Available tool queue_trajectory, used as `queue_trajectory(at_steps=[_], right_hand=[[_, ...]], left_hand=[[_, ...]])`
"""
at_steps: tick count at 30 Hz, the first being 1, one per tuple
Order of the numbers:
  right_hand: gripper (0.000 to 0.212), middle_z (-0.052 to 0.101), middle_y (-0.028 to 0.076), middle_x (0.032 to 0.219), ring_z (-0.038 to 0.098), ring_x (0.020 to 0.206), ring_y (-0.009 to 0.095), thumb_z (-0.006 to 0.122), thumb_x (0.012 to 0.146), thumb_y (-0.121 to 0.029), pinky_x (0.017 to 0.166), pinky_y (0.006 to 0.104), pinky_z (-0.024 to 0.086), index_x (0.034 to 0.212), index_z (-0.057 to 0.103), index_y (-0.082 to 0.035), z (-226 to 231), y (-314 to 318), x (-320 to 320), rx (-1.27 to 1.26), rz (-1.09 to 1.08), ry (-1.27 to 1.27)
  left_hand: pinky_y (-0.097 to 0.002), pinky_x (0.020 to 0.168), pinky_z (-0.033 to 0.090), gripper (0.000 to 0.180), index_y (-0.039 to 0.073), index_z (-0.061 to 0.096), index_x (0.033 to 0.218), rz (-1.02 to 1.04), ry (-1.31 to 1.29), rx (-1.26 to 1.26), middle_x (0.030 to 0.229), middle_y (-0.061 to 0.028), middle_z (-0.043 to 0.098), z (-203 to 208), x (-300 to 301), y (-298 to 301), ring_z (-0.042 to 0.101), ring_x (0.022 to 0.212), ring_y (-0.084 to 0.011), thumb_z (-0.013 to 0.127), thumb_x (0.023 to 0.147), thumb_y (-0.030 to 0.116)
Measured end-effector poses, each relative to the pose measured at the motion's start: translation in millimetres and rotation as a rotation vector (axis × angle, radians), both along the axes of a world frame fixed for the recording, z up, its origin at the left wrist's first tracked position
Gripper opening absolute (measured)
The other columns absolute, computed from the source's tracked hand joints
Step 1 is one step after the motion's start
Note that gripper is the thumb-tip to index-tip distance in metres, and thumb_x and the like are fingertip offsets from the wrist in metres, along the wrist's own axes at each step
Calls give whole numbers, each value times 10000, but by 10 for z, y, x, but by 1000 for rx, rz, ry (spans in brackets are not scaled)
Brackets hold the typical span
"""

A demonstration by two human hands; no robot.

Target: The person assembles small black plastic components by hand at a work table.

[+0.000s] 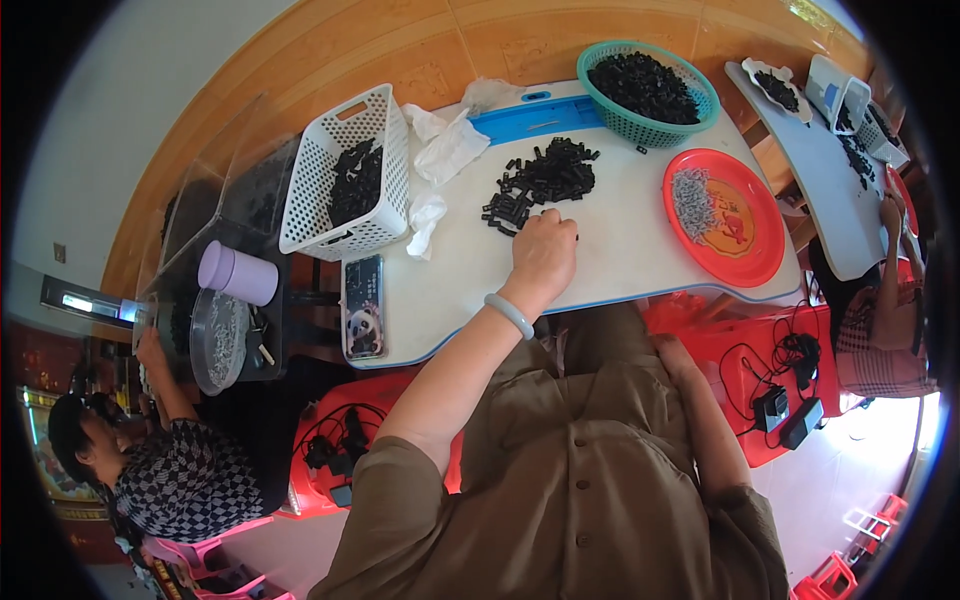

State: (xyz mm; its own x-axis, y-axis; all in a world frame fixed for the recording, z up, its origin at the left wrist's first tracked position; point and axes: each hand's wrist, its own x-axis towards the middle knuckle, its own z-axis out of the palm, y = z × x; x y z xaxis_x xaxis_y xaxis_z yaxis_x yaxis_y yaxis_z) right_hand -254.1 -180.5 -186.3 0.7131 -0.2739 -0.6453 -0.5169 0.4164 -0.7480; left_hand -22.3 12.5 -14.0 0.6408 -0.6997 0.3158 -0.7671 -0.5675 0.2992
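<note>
My left hand (545, 258), with a pale bangle (510, 315) on its wrist, reaches over the white table at the near edge of a pile of small black plastic pieces (550, 175). Its fingers are curled in, and a bit of black shows at the thumb side, seemingly one such piece. Down beside my thigh, below the table edge, is my right hand (672, 352); its fingers are mostly hidden. To the right of the pile lies a red plate (765, 240) carrying many small grey metal pieces (692, 205).
A white basket (300, 215) and a green basket (645, 130) hold more black pieces. A phone (363, 308), crumpled tissues (450, 148) and a blue tray (490, 122) lie on the table. People work at either side; a lilac cup (238, 275) stands left.
</note>
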Motion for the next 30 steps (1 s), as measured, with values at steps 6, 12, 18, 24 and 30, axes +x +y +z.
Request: queue_trajectory(at_steps=[6,12,18,24,30], right_hand=[[165,650,72,793,586,730,171,578,854,-141,677,320,473,886,673,-9,144,-216,-114,-257,270,66],[174,668,76,837,611,751,165,570,860,-116,692,293,483,962,668,-15,-140,-158,80,-549,220,78],[205,666,92,827,604,751,172,535,826,-78,677,307,473,945,685,-5,-186,-145,85,-287,242,28],[158,643,72,763,607,708,170,551,796,-56,650,317,491,878,684,-33,179,-450,-54,-548,733,18],[111,603,10,709,546,654,116,570,783,-41,586,278,439,834,669,-47,78,-199,-52,-574,411,91]], left_hand=[[-405,702,510,47,33,652,794,-9,-14,-8,867,-120,594,-51,37,-16,600,844,-300,614,776,54],[-315,583,466,91,10,618,877,19,524,-476,791,-79,616,218,-112,134,575,641,-171,654,793,14],[-173,535,367,53,0,601,890,77,995,-851,688,42,551,243,-454,495,456,604,-8,635,849,-2],[-166,542,370,75,11,605,891,113,1004,-857,692,43,559,44,-945,837,458,602,-6,664,845,14],[-167,567,411,82,26,596,857,90,1097,-878,718,28,579,-31,-1321,1041,500,622,-10,670,836,-3]])
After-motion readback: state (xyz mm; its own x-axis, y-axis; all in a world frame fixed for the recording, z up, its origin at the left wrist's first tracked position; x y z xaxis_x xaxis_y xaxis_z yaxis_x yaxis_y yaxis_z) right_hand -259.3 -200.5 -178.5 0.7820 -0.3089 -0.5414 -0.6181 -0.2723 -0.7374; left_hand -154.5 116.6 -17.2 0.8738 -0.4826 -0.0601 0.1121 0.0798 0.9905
